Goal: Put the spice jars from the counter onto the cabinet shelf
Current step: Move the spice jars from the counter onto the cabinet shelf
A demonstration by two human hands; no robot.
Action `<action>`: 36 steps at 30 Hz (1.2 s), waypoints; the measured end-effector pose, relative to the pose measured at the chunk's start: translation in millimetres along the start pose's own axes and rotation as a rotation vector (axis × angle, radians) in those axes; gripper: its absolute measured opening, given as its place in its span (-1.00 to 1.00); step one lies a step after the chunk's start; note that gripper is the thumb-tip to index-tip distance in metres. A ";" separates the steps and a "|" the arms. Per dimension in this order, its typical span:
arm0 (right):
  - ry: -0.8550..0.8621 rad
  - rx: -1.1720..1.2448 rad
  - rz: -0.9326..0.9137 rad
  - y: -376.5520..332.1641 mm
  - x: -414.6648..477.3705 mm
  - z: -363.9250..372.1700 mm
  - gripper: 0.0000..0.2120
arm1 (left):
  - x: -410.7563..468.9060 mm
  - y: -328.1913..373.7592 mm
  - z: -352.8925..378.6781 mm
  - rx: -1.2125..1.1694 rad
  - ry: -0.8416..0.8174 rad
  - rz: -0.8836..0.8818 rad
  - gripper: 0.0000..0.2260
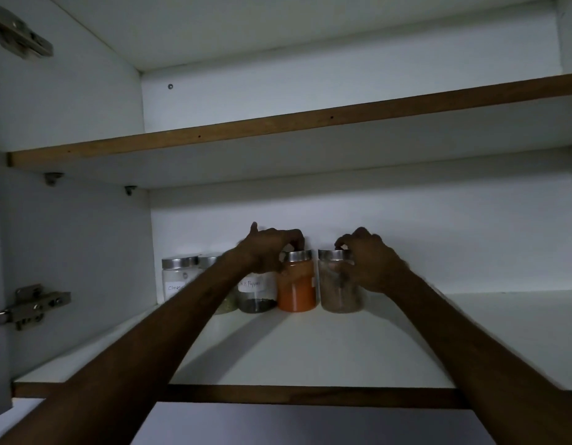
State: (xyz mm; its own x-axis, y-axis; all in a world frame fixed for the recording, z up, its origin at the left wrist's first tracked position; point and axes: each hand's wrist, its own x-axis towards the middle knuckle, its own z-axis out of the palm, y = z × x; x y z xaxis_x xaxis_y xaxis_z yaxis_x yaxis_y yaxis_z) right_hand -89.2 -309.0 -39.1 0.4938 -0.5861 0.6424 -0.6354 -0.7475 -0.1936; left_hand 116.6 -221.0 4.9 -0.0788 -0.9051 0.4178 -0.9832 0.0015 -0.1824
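Both forearms reach over the shelf's front edge (pixel 310 395). Left hand (pixel 268 248) fingers curled on the orange jar (pixel 297 285) lid; right hand (pixel 371 261) fingertips pinch the brown jar (pixel 339 292) lid, likely nudging both into the back-wall row. Left of the orange jar: labels "…Pepper" (pixel 257 292), "Clove…" (pixel 177 279).

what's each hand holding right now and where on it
Left hand grips the orange spice jar by its metal lid; right hand grips the brown spice jar at lid and side.
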 end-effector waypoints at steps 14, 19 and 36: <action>-0.036 0.266 -0.093 5.8 -2.1 8.7 -0.59 | -6.7 -2.6 17.5 0.037 0.144 0.044 -0.59; 0.023 0.183 0.025 -2.1 2.7 18.6 -0.41 | -7.7 -14.1 16.4 0.066 0.123 0.091 -0.47; -0.055 0.155 0.022 -4.9 -2.4 27.9 -0.28 | -15.7 -18.6 25.2 -0.214 0.075 0.071 -0.48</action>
State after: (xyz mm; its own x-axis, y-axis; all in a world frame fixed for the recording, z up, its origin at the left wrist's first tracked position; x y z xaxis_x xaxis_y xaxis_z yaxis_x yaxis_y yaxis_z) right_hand -70.6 -312.6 -60.3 0.5149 -0.6162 0.5959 -0.5492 -0.7709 -0.3226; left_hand 140.2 -217.6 -20.8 -0.1531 -0.8654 0.4772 -0.9866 0.1612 -0.0243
